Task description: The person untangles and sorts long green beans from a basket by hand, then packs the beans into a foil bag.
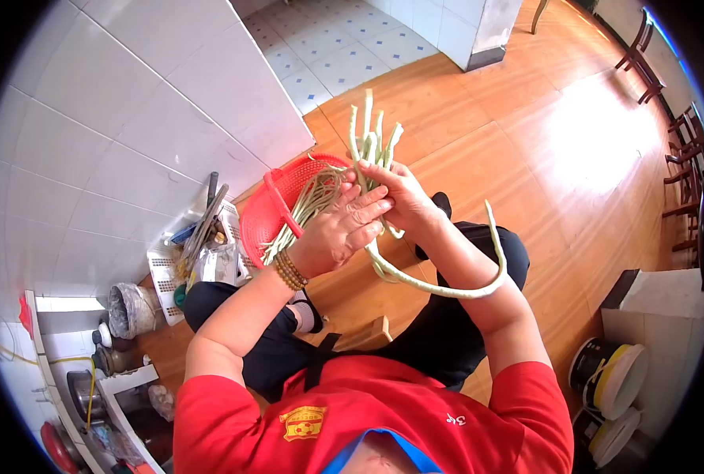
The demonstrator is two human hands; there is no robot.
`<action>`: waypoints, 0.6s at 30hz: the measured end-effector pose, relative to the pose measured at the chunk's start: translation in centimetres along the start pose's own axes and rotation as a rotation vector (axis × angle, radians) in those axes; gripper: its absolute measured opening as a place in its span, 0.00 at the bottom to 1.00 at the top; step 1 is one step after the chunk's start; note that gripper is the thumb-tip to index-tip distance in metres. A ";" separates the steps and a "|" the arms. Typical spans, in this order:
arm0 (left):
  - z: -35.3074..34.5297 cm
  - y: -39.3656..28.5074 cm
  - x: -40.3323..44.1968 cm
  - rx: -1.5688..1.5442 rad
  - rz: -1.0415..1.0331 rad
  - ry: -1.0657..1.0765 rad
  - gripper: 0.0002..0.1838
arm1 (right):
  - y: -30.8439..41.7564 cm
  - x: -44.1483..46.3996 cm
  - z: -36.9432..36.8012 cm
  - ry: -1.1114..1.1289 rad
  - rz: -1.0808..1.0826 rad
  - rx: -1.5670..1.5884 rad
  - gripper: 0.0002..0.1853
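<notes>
Beside the red basket (255, 225), my right hand (405, 197) is clasping probably light, bendable long beans (371, 147) mid-bundle; left hand (338, 231): grip indeterminable.

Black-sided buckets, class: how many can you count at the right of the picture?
2. The upper bucket stands beside the white tiled block; the lower bucket is just below it. Others may be hidden.

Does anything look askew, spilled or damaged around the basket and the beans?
One long bean strays from the held bunch, curling across the right forearm instead of lying with the others. I see no obvious spill or damage.
</notes>
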State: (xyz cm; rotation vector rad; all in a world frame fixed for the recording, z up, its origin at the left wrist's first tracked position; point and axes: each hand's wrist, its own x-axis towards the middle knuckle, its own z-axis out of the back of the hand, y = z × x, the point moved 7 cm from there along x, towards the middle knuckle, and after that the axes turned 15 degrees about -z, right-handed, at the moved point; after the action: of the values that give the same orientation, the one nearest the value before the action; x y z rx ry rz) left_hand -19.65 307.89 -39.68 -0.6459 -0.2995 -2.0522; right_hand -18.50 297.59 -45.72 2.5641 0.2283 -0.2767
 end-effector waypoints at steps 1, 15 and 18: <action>-0.5 -0.1 -0.1 -0.040 0.032 0.012 0.10 | 0.2 -0.1 0.4 -0.022 0.010 0.012 0.18; 10.3 5.2 -3.0 0.262 0.464 -0.249 0.14 | 0.5 -0.8 -1.0 -0.225 -0.032 -0.776 0.08; 7.9 5.2 -3.3 0.217 0.485 0.220 0.09 | 0.7 -0.8 -2.0 -0.210 -0.042 -0.845 0.08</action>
State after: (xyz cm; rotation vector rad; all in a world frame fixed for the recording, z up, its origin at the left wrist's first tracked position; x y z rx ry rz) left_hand -11.30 311.02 -35.20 -0.3156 -0.2078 -1.5793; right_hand -18.81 297.99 -43.48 1.6852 0.2521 -0.3661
